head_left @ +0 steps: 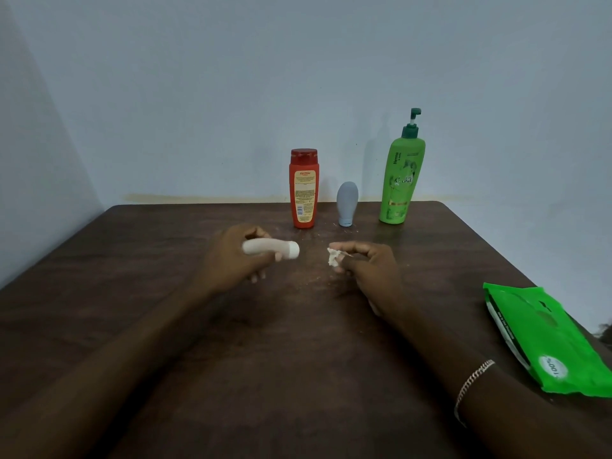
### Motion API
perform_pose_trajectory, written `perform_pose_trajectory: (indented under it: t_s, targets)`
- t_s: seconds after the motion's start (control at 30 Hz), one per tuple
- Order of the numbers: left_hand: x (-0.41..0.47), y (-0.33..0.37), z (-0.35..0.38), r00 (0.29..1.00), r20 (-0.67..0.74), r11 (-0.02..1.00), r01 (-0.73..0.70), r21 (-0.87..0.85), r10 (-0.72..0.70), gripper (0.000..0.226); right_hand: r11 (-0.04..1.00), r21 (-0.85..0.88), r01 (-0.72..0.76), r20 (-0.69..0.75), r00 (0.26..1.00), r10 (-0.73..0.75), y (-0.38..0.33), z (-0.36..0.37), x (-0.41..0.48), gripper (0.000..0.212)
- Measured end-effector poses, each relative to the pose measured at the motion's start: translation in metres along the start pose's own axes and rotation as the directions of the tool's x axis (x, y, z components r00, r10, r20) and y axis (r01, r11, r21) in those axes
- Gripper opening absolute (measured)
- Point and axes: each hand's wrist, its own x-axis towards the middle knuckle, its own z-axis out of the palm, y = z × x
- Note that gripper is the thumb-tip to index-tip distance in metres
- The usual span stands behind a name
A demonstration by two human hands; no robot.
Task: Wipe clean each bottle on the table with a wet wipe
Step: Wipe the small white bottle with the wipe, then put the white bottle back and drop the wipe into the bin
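Both bare forearms reach forward side by side, the hands near each other but apart. The left hand [236, 256] is curled closed, fingers wrapped in a sideways grip. The right hand [367, 268], back turned up, pinches with thumb and fingertips [341, 248]. A thin chain bracelet [472, 385] circles the right wrist.

A dark brown wooden table [165, 293] carries a red bottle [303, 188], a grey tube [346, 204] standing on its cap and a green pump bottle [401, 180], upright in a row near its far edge. A green wipes pack [543, 339] lies flat at the right edge, and pale crumbs [314, 283] speckle the middle.
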Motion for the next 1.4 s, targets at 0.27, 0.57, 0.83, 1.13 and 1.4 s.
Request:
perform_pose_trajectory:
  t_s: [0.27, 0.57, 0.83, 1.13, 1.4]
  targets:
    - [0.055, -0.008, -0.023, 0.988, -0.136, 0.946, -0.021, 0.324, 0.068, 0.044, 0.998, -0.059, 0.036, -0.107, 0.993, -0.042, 0.011, -0.002, 0.006, 0.007]
    - [0.132, -0.014, -0.028, 1.0, -0.001, 0.864, -0.021, 0.504, 0.024, 0.045, 0.998, 0.056, 0.006, -0.12, 0.993, 0.001, 0.024, -0.004, 0.019, 0.029]
    - [0.154, -0.019, -0.023, 0.999, 0.053, 0.841, -0.019, 0.54, -0.011, 0.044, 0.999, 0.046, 0.011, -0.117, 0.993, -0.005, 0.022, -0.005, 0.02, 0.025]
    - [0.152, -0.024, -0.016, 0.997, 0.054, 0.846, 0.014, 0.532, -0.051, 0.052, 1.0, 0.004, 0.009, -0.111, 0.994, -0.008, 0.026, -0.003, 0.02, 0.021]
    - [0.124, -0.01, -0.021, 0.983, -0.183, 0.822, 0.089, 0.563, 0.02, 0.069, 0.998, 0.064, 0.003, -0.113, 0.994, 0.004, 0.027, -0.003, 0.019, 0.021]
